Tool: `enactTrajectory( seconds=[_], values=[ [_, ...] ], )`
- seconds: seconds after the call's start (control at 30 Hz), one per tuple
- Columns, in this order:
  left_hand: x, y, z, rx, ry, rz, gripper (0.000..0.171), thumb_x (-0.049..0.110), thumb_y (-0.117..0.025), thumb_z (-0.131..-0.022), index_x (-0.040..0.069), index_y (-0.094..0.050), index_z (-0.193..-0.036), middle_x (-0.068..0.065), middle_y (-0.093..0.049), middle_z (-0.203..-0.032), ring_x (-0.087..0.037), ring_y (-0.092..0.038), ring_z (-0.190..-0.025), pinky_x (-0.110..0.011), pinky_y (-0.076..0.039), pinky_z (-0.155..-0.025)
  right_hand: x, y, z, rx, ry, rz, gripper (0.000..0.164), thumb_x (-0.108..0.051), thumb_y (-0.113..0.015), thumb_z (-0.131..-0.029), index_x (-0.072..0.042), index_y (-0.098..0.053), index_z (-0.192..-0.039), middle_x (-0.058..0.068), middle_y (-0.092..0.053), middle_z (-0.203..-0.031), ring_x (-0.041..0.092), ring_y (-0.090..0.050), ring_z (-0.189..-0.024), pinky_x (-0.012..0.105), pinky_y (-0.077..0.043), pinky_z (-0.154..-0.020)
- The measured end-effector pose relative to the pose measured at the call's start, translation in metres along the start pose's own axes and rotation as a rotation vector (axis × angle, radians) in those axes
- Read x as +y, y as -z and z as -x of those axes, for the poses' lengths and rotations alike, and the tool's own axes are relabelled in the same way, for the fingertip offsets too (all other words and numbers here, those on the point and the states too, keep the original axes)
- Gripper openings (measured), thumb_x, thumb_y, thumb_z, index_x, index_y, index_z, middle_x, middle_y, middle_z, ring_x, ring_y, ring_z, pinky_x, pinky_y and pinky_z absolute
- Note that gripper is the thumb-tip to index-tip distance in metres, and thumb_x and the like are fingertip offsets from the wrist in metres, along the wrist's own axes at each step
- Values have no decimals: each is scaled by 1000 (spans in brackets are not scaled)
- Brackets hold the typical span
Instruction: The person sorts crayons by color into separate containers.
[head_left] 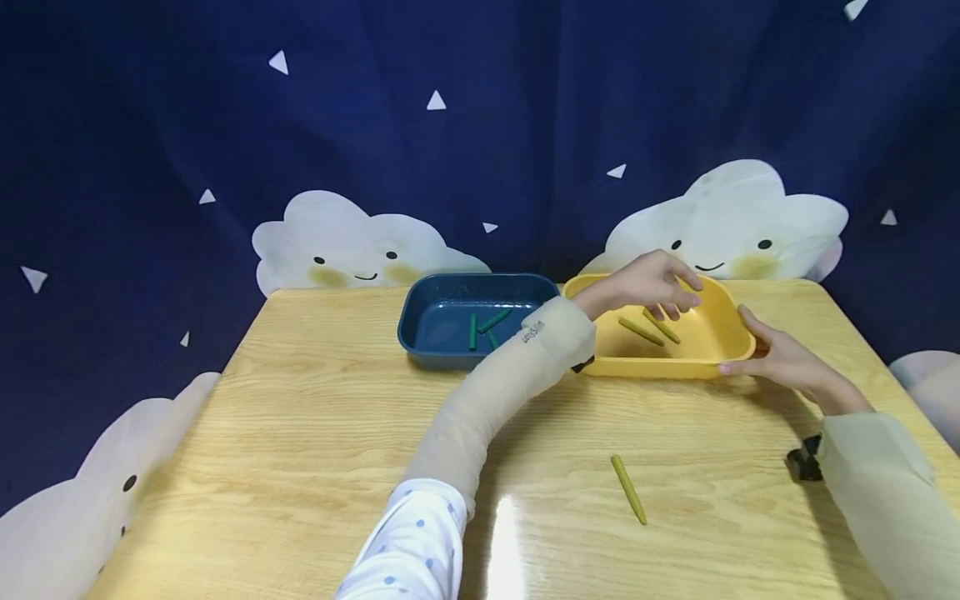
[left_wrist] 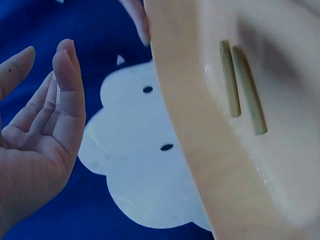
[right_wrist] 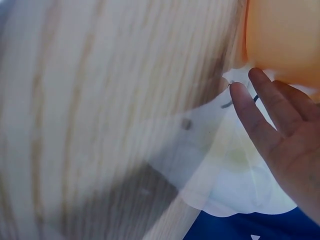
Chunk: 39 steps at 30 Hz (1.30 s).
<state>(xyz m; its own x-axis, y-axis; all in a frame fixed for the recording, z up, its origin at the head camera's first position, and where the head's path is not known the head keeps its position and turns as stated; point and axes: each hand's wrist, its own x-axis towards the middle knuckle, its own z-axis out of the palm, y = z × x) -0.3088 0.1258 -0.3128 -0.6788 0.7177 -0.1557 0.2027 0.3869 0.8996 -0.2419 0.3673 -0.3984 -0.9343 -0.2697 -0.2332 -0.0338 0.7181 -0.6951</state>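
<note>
My left hand point(head_left: 654, 282) hovers above the yellow bin point(head_left: 660, 367), its fingers loosely bent and nothing between them. In the left wrist view, the same hand point(left_wrist: 45, 120) shows an empty palm beside the bin's rim. Two olive-yellow crayons point(head_left: 641, 332) lie on the bin's floor below it. At the bin's right end is my right hand point(head_left: 787, 360), thumb at the front corner and fingers spread along the side. Those fingers point(right_wrist: 257, 112) look nearly straight in the right wrist view. Another yellow crayon point(head_left: 628, 490) lies on the table in front of the bin.
A dark blue bin point(head_left: 431, 358) stands left of the yellow one, with green crayons point(head_left: 472, 332) inside; my left forearm covers its right front corner. Both bins sit at the back of the wooden table point(head_left: 315, 433). Behind hangs a navy cloth point(head_left: 360, 142) with clouds.
</note>
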Motion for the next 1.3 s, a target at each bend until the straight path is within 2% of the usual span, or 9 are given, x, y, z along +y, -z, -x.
enactTrajectory(
  seconds=[0.17,0.33,0.5,0.77,0.9,1.03,1.1,1.2,1.3],
  values=[
    [-4,-10,19,-83,-68,-10,30,10,-63,-86,2,-59,-115,-4,-67,-84,-21,-64,-73,-28,-51,-61,1,1,3,12,-7,8,110,-34,-69,-81,-6,20,-139,36,-2,-142,53,-23,-123,62,-25,-93],
    [-19,-18,37,-134,-115,-27,31,10,-64,-85,0,-60,-114,-11,-68,-86,-21,-64,-72,-27,-51,-60,2,-3,3,17,17,13,109,-34,-69,-81,-3,19,-140,37,-6,-141,52,-26,-122,61,-27,-92],
    [-28,-24,50,-159,-141,4,30,7,-64,-84,-1,-61,-113,-15,-68,-87,-23,-64,-71,-28,-52,-59,2,-5,4,24,20,-3,110,-33,-69,-81,-4,19,-140,38,-6,-141,52,-25,-122,62,-25,-93],
    [-41,-29,68,-207,-167,-36,26,5,-65,-83,-5,-63,-106,-4,-66,-79,-20,-63,-70,-27,-51,-60,3,-5,6,43,30,9,110,-32,-70,-80,-2,17,-140,38,-8,-141,50,-26,-123,60,-26,-93],
    [-49,-33,77,-224,-176,-78,28,6,-67,-81,-5,-63,-107,-3,-65,-81,-20,-62,-67,-29,-52,-61,3,-6,7,45,34,-15,110,-31,-70,-80,-4,17,-140,36,-3,-142,52,-22,-124,62,-23,-93],
    [-54,-34,85,-244,-193,-76,32,5,-70,-79,-4,-62,-109,-4,-65,-84,-25,-60,-65,-33,-51,-62,3,-7,7,44,40,-39,109,-29,-70,-80,-5,16,-141,34,1,-144,52,-18,-125,63,-22,-94],
    [-58,-35,88,-277,-209,-40,34,3,-70,-78,-5,-61,-110,-5,-65,-84,-32,-59,-69,-34,-51,-62,4,-7,6,44,43,-45,109,-29,-70,-80,-5,16,-141,33,1,-144,52,-19,-125,62,-22,-94],
    [-65,-36,90,-361,-245,0,38,-2,-69,-77,-9,-58,-113,-7,-61,-83,-38,-57,-69,-27,-47,-57,3,-6,6,46,43,-58,109,-29,-71,-79,-5,16,-142,33,2,-144,52,-16,-126,63,-19,-94],
    [-72,-38,90,-470,-264,4,40,-5,-68,-77,-12,-55,-114,-7,-55,-78,-31,-55,-61,-22,-39,-51,4,-4,8,50,38,-60,109,-29,-71,-79,-7,16,-142,33,3,-144,53,-14,-126,64,-18,-95]
  ],
)
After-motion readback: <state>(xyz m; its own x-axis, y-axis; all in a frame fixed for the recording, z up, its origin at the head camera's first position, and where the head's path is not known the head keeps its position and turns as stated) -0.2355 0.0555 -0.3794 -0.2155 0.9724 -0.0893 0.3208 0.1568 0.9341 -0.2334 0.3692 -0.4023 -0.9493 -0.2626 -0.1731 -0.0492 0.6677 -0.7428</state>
